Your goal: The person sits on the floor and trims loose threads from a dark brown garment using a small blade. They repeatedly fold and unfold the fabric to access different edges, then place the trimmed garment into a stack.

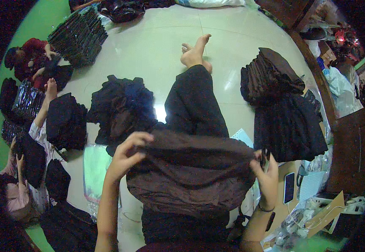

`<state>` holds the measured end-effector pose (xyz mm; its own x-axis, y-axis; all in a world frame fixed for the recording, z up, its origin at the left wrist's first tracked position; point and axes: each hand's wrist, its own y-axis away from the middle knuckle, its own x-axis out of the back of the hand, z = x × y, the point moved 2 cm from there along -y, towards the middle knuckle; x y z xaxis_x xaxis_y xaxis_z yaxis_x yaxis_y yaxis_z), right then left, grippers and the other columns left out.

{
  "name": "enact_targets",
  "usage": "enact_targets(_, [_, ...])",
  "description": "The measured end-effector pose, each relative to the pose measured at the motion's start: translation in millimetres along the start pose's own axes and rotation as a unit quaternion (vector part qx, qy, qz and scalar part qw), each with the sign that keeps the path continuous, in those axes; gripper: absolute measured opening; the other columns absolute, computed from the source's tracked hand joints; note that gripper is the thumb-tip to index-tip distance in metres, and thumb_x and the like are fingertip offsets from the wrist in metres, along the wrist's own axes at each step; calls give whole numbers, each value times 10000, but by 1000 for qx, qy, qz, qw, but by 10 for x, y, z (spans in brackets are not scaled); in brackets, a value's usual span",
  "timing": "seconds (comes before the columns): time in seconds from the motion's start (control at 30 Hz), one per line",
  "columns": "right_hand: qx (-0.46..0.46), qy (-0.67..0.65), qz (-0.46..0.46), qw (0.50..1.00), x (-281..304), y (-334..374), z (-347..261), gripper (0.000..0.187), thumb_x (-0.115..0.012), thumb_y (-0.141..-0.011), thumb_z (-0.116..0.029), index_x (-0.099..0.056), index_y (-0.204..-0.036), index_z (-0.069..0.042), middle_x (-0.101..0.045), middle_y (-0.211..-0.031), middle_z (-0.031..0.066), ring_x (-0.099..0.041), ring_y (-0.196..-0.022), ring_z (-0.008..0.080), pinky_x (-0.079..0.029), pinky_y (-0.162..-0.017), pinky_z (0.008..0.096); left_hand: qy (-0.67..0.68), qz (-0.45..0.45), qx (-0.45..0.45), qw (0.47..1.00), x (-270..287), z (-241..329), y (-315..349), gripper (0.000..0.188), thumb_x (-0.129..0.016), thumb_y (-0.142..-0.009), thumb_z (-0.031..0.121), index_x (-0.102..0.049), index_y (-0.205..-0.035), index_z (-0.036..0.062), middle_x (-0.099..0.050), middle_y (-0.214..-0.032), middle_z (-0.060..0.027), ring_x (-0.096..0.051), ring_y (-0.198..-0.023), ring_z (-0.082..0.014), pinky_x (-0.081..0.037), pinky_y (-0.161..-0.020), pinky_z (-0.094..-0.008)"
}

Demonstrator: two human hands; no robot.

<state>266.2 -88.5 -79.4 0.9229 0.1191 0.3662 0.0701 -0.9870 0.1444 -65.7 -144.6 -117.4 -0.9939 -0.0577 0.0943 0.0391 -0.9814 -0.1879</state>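
Note:
A dark brown cloth [191, 168], its exact kind not clear, stretches across my lap between my two hands. My left hand [128, 155] has its curled fingers at the cloth's upper left edge, the thumb a little apart below them. At the right end my right hand [268, 174] is closed on the cloth's edge. A small, partly hidden tool [266, 161] with a dark and a shiny part also sits in that hand's fingers. Under the cloth my lap is in black clothing, and my legs reach forward over the floor.
Heaps of dark cloth [123, 105] lie to the left front, with folded stacks [289, 126] at the right. A phone [289, 187] rests on cardboard beside my right arm. Two people [31, 59] [20, 195] sit at the left among dark stacks.

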Motion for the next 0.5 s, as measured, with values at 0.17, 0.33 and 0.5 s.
enact_targets(0.17, [0, 103, 62, 993, -178, -174, 163, 244, -625, -769, -179, -529, -869, 23, -546, -672, 62, -475, -633, 93, -395, -577, 252, -253, 72, 194, 945, -61, -242, -141, 290, -587, -782, 228, -542, -872, -44, -571, -840, -127, -536, -764, -172, -412, -712, -273])
enact_targets(0.33, [22, 83, 76, 993, -168, -164, 166, 257, -635, -759, -173, -536, -887, 26, -562, -707, 72, -503, -666, 108, -410, -609, 249, -235, 105, 240, 936, -73, -245, -108, 338, -606, -766, 272, -562, -870, -46, -577, -771, -124, -545, -715, -201, -419, -697, -294])
enact_targets(0.5, [112, 191, 42, 974, -178, -179, 78, 274, -656, -737, -168, -540, -896, 23, -594, -753, 111, -561, -708, 158, -428, -637, 265, -353, 56, 102, 928, -174, -127, -65, 331, -642, -729, 220, -526, -906, -35, -571, -814, -147, -552, -774, -268, -419, -734, -304])
